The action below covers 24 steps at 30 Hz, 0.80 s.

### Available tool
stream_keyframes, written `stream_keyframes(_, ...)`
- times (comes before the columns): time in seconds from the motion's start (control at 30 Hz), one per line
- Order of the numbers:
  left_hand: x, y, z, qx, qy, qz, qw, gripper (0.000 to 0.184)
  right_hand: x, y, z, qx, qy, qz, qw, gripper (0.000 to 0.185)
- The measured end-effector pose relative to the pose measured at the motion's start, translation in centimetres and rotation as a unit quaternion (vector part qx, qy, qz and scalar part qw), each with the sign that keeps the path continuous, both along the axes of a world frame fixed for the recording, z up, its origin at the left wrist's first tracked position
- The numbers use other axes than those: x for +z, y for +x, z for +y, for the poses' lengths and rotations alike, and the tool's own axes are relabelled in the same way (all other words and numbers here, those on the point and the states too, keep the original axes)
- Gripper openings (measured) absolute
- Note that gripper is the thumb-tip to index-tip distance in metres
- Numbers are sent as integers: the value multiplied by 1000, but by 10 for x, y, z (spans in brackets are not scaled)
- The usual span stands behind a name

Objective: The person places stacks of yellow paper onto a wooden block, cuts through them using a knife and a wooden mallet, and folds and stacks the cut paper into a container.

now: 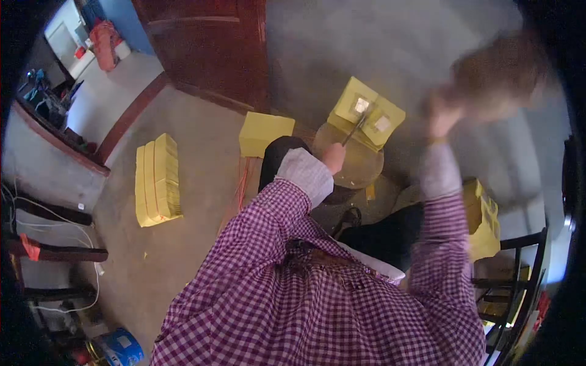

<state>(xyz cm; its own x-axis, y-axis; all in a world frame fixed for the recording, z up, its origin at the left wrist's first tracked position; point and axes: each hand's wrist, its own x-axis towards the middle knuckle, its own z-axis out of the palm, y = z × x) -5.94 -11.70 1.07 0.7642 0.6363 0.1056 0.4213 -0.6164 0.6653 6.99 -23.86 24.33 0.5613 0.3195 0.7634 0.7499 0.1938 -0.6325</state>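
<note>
My left hand (333,158) is closed around a thin dark metal punch (355,129), which slants up and away. Its far end meets a stack of yellow paper (348,97) with two pale squares on top. The stack lies tilted across the far part of a round wooden block (351,168). Raised at the right, well apart from the stack, my right hand (444,116) grips a bulky brown mallet (502,74). Motion smears both the mallet and that hand, so its fingers show only in part.
Another yellow paper stack (264,134) stands left of the block. A bundle of yellow paper (157,180) with red lines lies on the floor further left. Yellow paper (484,222) sits at right beside a dark chair (519,262). A brown door (207,52) stands behind.
</note>
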Motion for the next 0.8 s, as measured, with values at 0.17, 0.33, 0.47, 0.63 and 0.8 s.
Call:
stream_keyframes(0.17,-8,2,-7,35,-89,-6,995,38,-188,3,-100,-58,-455,41,888,40)
stream_keyframes(0.33,-16,7,-6,90,-108,-40,989,41,3,-20,-57,-2,-349,179,920,16)
stream_keyframes(0.47,-11,8,-1,69,-113,-6,991,40,103,-35,-41,38,-151,132,979,18)
stream_keyframes(0.63,10,-1,-3,41,-119,-15,992,41,-113,-6,-11,-150,-120,-232,954,41)
stream_keyframes(0.8,-12,9,6,61,-121,31,990,42,-147,26,-49,-39,-469,33,882,27)
